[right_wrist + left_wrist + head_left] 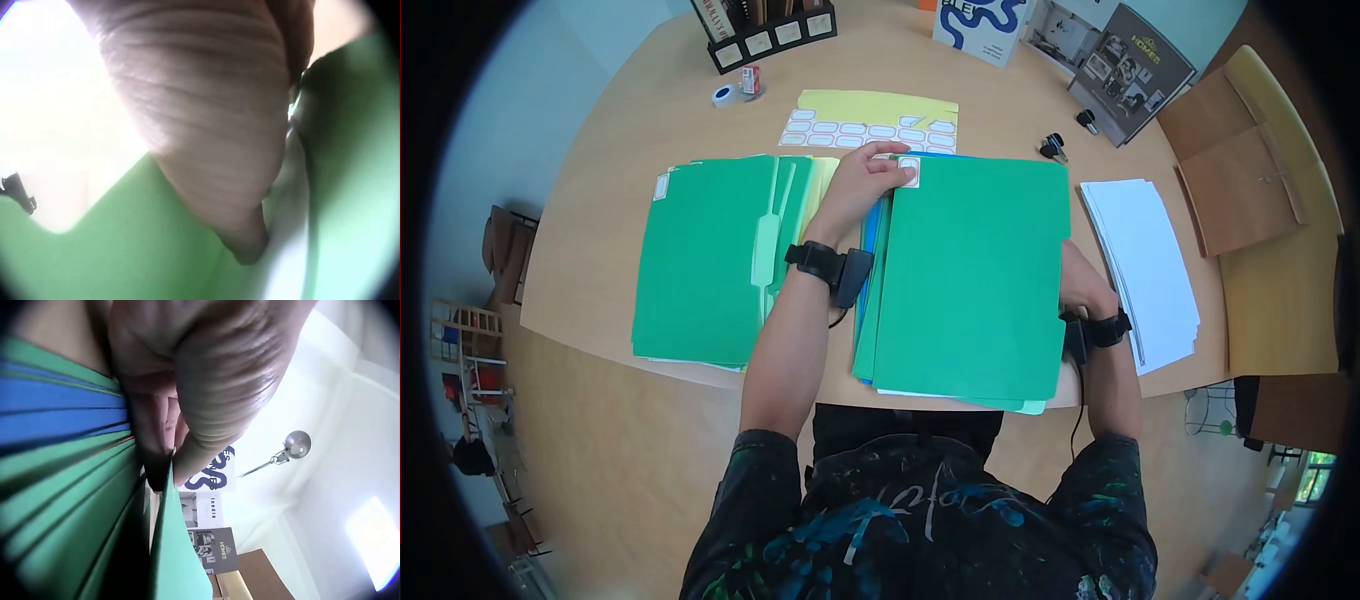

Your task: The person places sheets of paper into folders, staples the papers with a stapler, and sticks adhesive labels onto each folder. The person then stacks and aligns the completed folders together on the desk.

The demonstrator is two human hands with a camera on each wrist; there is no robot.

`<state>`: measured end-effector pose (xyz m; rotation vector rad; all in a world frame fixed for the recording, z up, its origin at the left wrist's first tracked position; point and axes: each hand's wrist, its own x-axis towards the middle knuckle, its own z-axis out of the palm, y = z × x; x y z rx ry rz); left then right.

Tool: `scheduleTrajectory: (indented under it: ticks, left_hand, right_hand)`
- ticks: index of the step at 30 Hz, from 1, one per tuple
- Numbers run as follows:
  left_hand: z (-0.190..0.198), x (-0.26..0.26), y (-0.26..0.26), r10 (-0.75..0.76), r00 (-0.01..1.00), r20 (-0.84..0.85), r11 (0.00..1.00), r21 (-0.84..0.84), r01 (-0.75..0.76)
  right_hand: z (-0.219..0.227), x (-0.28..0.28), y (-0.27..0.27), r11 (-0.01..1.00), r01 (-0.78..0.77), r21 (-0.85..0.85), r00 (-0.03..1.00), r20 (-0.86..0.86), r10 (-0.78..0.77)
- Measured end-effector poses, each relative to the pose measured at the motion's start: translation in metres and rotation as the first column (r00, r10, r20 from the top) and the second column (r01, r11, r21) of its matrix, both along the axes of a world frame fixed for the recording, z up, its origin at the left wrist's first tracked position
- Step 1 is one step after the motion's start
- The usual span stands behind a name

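Observation:
My left hand (862, 192) pinches the upper left corner of a green file folder (980, 285), its thumb by a small white label (909, 178). In the left wrist view, thumb and fingers close on the edge of the raised green cover (178, 550), with blue folders (62, 403) and more green ones layered beside it. My right hand (1085, 278) reaches in at the folder's right side, fingers hidden behind the cover. In the right wrist view its thumb (250, 240) lies between green panels beside a white sheet (290, 231); I cannot tell whether it grips that sheet.
Another stack of green folders (700, 260) lies left, a stack of white paper (1140, 270) right. A label sheet (850, 132) lies behind, near a tape roll (723, 96) and black clips (1052, 148). Books (1130, 75) and a black organizer (775, 40) stand at the back.

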<state>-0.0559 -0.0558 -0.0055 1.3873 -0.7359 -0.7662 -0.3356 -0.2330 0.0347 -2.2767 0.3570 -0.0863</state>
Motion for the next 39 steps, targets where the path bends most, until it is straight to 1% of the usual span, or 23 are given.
scheduleTrajectory:
  ticks: [2,3,6,8,9,11,12,14,15,17,19,21,22,24,25,27,28,30,34,35,36,37,39]
  left_hand:
    - [0.004,-0.003,0.000,0.003,1.000,-0.028,1.000,-0.022,-0.004]
    - [0.002,-0.002,0.000,0.008,0.999,-0.031,1.000,-0.022,-0.008]
    - [0.001,0.001,0.000,-0.031,0.998,0.049,0.999,-0.010,0.032]
    - [0.001,0.000,0.000,-0.025,0.998,0.056,1.000,-0.013,0.025]
    - [0.000,0.000,0.000,-0.023,0.998,0.054,1.000,-0.015,0.023]
    - [-0.001,0.001,0.001,-0.029,0.999,0.038,0.999,-0.022,0.030]
    - [-0.001,0.001,0.000,-0.028,0.999,0.041,0.999,-0.024,0.029]
    - [-0.005,0.003,-0.001,-0.024,0.999,0.037,0.999,-0.036,0.025]
    - [-0.006,0.004,-0.001,-0.028,0.999,0.040,0.999,-0.038,0.029]
    - [-0.007,0.005,-0.003,-0.035,0.992,0.119,0.999,0.000,0.035]
    - [-0.009,0.005,-0.004,-0.030,0.994,0.107,0.999,-0.010,0.031]
    - [-0.010,0.005,-0.004,-0.020,0.995,0.095,1.000,-0.018,0.022]
    - [-0.010,0.006,-0.004,-0.026,0.995,0.098,0.999,-0.016,0.027]
    - [-0.010,0.006,-0.003,-0.028,0.994,0.110,1.000,-0.012,0.029]
    - [-0.010,0.006,-0.003,-0.027,0.993,0.118,1.000,-0.005,0.028]
    - [-0.008,0.006,-0.003,-0.029,0.992,0.119,1.000,-0.003,0.029]
    - [-0.007,0.005,-0.003,-0.027,0.992,0.125,1.000,-0.001,0.028]
    - [-0.007,0.005,-0.002,-0.023,0.990,0.139,1.000,0.011,0.021]
    - [-0.008,0.007,-0.002,-0.035,0.989,0.145,0.999,0.004,0.035]
    - [-0.008,0.007,-0.002,-0.046,0.989,0.144,0.999,0.018,0.044]
    - [-0.007,0.007,-0.002,-0.058,0.988,0.143,0.998,0.033,0.053]
    - [-0.007,0.008,-0.003,-0.063,0.987,0.147,0.998,0.037,0.058]
    - [-0.009,0.007,-0.004,-0.059,0.996,0.073,0.998,-0.021,0.060]
  right_hand:
    - [0.002,0.000,0.001,0.999,-0.006,0.035,0.993,-0.116,0.010]
    - [-0.001,-0.001,-0.001,0.999,-0.010,0.034,0.993,-0.119,0.014]
    - [-0.008,-0.005,-0.005,1.000,-0.022,0.020,0.998,-0.066,0.023]
    - [-0.003,-0.008,-0.003,0.984,0.006,0.177,0.997,0.072,-0.020]
    - [-0.003,-0.007,-0.007,0.985,0.005,0.175,0.997,0.071,-0.018]
    - [-0.003,0.000,-0.026,0.975,0.156,0.155,0.942,0.272,-0.194]
    - [0.002,0.003,-0.039,0.976,0.155,0.153,0.942,0.275,-0.193]
    - [0.012,0.012,-0.066,0.890,0.350,0.293,0.820,0.364,-0.442]
    - [0.017,0.022,-0.077,0.889,0.352,0.292,0.817,0.367,-0.445]
    - [0.026,0.043,-0.096,0.913,0.407,0.022,0.872,0.288,-0.395]
    - [0.042,0.077,-0.075,0.967,0.249,-0.054,0.938,0.260,-0.227]
    - [0.045,0.111,-0.061,0.964,0.136,-0.227,0.990,0.075,-0.122]
    - [0.038,0.127,-0.061,0.965,0.137,-0.225,0.989,0.082,-0.121]
    - [0.010,0.159,-0.062,0.879,0.025,-0.477,0.980,0.184,0.072]
    - [0.002,0.170,-0.058,0.880,0.026,-0.475,0.979,0.192,0.074]
    - [-0.005,0.185,-0.052,0.789,0.041,-0.613,0.991,0.123,0.045]
    - [-0.004,0.188,-0.051,0.790,0.043,-0.612,0.991,0.129,0.046]
    - [-0.001,0.190,-0.051,0.821,-0.059,-0.568,0.996,-0.085,0.013]
    - [-0.007,0.179,-0.060,0.799,-0.088,-0.594,0.995,-0.096,0.039]
    - [-0.014,0.175,-0.064,0.718,-0.009,-0.696,0.987,0.109,0.118]
    - [-0.019,0.172,-0.066,0.634,0.098,-0.767,0.930,0.298,0.216]
    - [-0.008,0.168,-0.052,0.637,0.104,-0.764,0.929,0.303,0.211]
    - [0.011,0.156,-0.019,0.901,0.025,-0.432,0.978,0.196,0.066]
